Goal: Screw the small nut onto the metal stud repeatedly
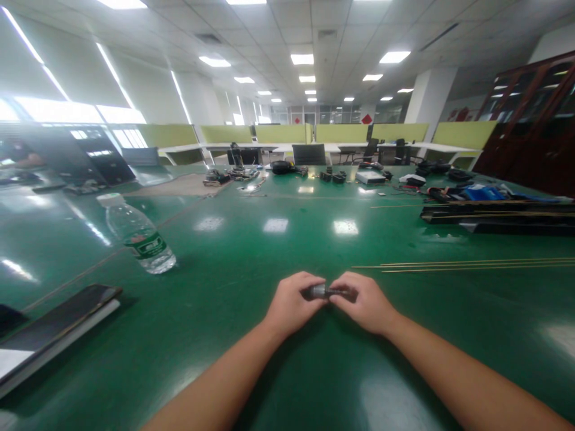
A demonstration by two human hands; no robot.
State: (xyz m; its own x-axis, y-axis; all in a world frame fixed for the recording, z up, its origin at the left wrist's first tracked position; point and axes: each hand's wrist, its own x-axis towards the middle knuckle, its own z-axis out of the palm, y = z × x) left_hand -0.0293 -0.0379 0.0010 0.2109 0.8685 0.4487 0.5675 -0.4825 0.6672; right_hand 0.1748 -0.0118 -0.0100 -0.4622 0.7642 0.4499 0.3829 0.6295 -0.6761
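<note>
I watched from my end as both bare hands met over the green table, to the right of the clear bottle and a little nearer to me than it was. Between them lay a slim dark tool with a silvery collar, held roughly level. The left hand gripped its thicker end, thumb below and fingers above; the right hand pinched its thin end, though the fingers hid the tip from me. I could not make out what kind of tool it was.

The bottle stood with its white cap on. Nearer than the bottle and to its left, a flat dark slab rested on something white. Well to the bottle's right, past the hands, thin brass-coloured rods lay side by side, and beyond those, farther back than the bottle, were long black trays near a blue item. A white box sat beyond the bottle and to its right.
</note>
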